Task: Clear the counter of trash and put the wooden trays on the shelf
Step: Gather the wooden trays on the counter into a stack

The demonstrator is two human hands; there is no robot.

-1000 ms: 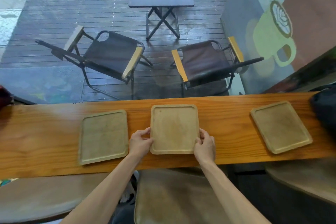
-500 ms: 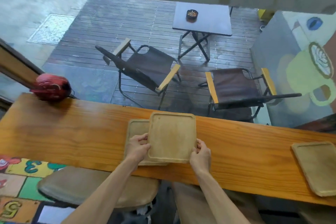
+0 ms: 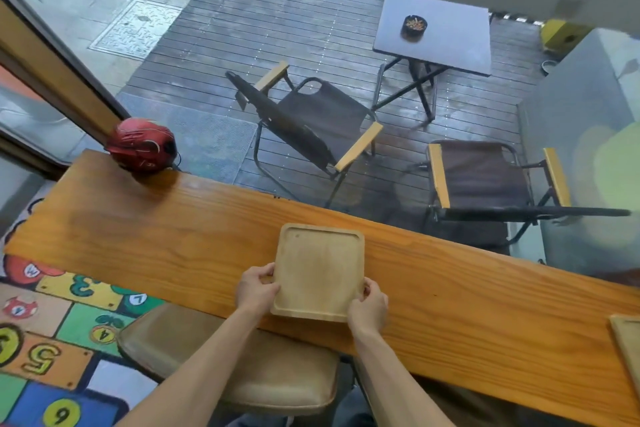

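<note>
A pale wooden tray (image 3: 318, 270) lies on the long orange wooden counter (image 3: 173, 236), squarely on top of a second tray that it hides almost fully. My left hand (image 3: 256, 289) grips the stack's left edge near its front corner. My right hand (image 3: 369, 305) grips the right front corner. A corner of a third wooden tray (image 3: 628, 340) shows at the counter's right edge.
A red helmet (image 3: 142, 146) sits at the counter's far left end against the window. A padded stool (image 3: 228, 360) stands under the counter in front of me. Behind the glass are two folding chairs and a small table with an ashtray.
I carried the middle tray to the left and set it down on the left tray, now aligned over it. My view swung left, so the right tray slid to the frame's edge.
</note>
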